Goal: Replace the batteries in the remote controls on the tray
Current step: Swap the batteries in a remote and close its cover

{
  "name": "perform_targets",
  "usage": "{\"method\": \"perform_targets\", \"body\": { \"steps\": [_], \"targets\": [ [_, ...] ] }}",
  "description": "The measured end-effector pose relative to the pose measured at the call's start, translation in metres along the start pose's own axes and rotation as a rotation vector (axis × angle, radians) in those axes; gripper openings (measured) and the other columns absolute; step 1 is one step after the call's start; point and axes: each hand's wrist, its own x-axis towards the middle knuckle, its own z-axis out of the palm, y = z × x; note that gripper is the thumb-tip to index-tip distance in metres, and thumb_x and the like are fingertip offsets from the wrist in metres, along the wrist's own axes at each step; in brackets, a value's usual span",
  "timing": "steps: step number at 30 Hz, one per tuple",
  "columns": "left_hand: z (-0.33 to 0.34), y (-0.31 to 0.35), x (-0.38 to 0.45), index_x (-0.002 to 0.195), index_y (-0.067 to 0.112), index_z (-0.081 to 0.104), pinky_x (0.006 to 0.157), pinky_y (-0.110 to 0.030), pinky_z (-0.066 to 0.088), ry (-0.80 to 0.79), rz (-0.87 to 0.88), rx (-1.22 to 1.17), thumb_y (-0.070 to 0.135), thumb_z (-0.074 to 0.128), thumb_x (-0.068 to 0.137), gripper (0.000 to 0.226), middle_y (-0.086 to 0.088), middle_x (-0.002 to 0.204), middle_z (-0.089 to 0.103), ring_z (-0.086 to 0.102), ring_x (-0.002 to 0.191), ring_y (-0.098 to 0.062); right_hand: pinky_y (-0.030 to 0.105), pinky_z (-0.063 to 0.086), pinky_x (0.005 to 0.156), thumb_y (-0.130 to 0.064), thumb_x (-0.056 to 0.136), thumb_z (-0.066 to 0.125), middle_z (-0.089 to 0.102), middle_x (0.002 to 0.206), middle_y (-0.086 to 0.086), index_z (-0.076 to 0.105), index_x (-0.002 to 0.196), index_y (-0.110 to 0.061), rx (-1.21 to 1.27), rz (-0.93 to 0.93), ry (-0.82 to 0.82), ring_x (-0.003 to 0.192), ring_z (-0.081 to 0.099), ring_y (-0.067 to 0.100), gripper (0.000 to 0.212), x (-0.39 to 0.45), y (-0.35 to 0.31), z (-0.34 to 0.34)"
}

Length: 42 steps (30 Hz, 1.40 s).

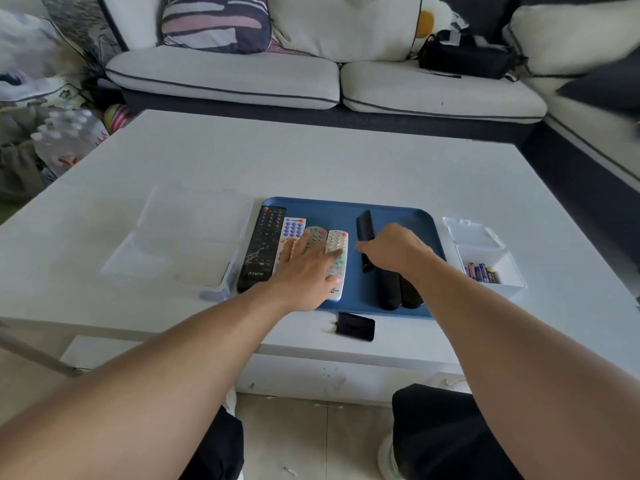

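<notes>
Head view looks forward and down, close over the tray (346,211).

On the desk (346,161), a blue tray (332,216) holds several remotes. The left hand (304,275) lies flat across the light remotes (334,268); the right hand (391,251) grips a black remote (364,226). Batteries (482,271) sit in a box right of the tray.

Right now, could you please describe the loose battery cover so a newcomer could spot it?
Find the blue plastic tray on the white table. Just off its near edge lies a small flat black rectangular cover, the only black piece outside the tray.
</notes>
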Motion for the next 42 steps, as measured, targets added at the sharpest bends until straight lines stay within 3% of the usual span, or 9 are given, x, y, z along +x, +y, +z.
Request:
{"method": "perform_targets", "body": {
  "steps": [2,5,10,14,18,24,28,32,42],
  "targets": [
    [-0.004,0.002,0.003,0.149,0.023,0.043,0.124,-0.049,0.007,0.111,-0.03,-0.194,0.035,0.034,0.107,0.045,-0.006,0.159,0.034,0.01,0.154,-0.032,0.03,0.044,0.062,-0.059,0.089,0.059,0.062,0.077,-0.001,0.059,0.085,-0.015,0.145,-0.076,0.028,0.066,0.057,0.018,0.044,-0.005,-0.002,-0.004],
    [-0.022,0.014,0.006,0.113,0.017,0.068,0.103,-0.046,0.044,0.215,-0.218,-0.758,0.049,0.029,0.104,0.052,-0.01,0.117,0.068,0.058,0.12,-0.032,0.026,0.035,0.053,-0.061,0.086,0.065,0.054,0.059,-0.005,0.063,0.073,-0.013,0.361,-0.244,-0.02,0.055,0.047,0.015,0.049,-0.024,-0.012,-0.009],
    [-0.039,0.023,0.001,0.088,0.018,0.077,0.104,-0.038,0.049,0.165,-0.475,-1.5,0.054,0.043,0.102,0.051,-0.003,0.101,0.077,0.07,0.105,-0.021,0.021,0.033,0.052,-0.062,0.082,0.071,0.053,0.059,-0.009,0.067,0.07,-0.021,0.311,-0.394,-0.158,0.05,0.043,0.007,0.043,-0.046,-0.022,-0.01],
    [-0.048,0.017,-0.006,0.082,0.012,0.069,0.093,-0.038,0.056,0.239,-0.51,-1.622,0.049,0.047,0.103,0.048,-0.004,0.084,0.076,0.072,0.087,-0.023,0.027,0.019,0.05,-0.059,0.074,0.08,0.054,0.067,-0.001,0.07,0.087,-0.016,0.468,-0.338,-0.367,0.05,0.025,0.015,0.046,-0.048,-0.014,-0.011],
    [-0.057,0.001,-0.015,0.095,0.01,0.067,0.082,-0.041,0.06,0.232,-0.551,-1.657,0.047,0.046,0.104,0.043,-0.008,0.089,0.075,0.069,0.086,-0.026,0.029,0.016,0.053,-0.015,0.086,0.079,0.031,0.064,0.003,0.062,0.115,-0.008,0.614,-0.237,-0.615,0.056,0.018,0.017,0.034,-0.043,-0.001,-0.016],
    [-0.06,-0.011,-0.021,0.09,0.01,0.067,0.049,-0.031,0.057,0.167,-0.591,-1.651,0.046,0.048,0.103,0.042,-0.01,0.091,0.077,0.073,0.077,-0.025,0.028,0.049,0.069,0.016,0.097,0.043,0.06,0.095,0.015,0.06,0.122,-0.004,0.969,-0.127,-0.776,0.077,0.06,0.021,0.036,-0.035,-0.002,-0.015],
    [-0.06,-0.013,-0.023,0.096,0.011,0.068,0.056,-0.034,0.06,0.157,-0.568,-1.636,0.047,0.048,0.103,0.041,-0.01,0.093,0.077,0.073,0.078,-0.026,0.03,0.062,0.078,0.019,0.098,0.036,0.065,0.117,0.023,0.057,0.129,0.002,1.116,-0.041,-0.804,0.1,0.07,0.03,0.04,-0.032,0.0,-0.014],
    [-0.057,-0.014,-0.024,0.093,0.01,0.067,0.083,-0.046,0.06,0.136,-0.567,-1.61,0.047,0.048,0.102,0.042,-0.012,0.097,0.077,0.072,0.088,-0.03,0.035,0.06,0.089,0.016,0.099,0.037,0.064,0.127,0.028,0.049,0.135,0.008,1.237,0.0,-0.837,0.113,0.067,0.036,0.038,-0.029,0.0,-0.012],
    [-0.054,-0.011,-0.023,0.105,0.013,0.066,0.084,-0.045,0.057,0.125,-0.582,-1.588,0.047,0.048,0.103,0.038,-0.009,0.091,0.077,0.072,0.079,-0.026,0.041,0.061,0.08,0.007,0.1,0.046,0.07,0.118,0.013,0.061,0.126,-0.004,1.521,0.101,-0.557,0.101,0.07,0.025,0.032,-0.021,-0.004,-0.012]
  ]
}}
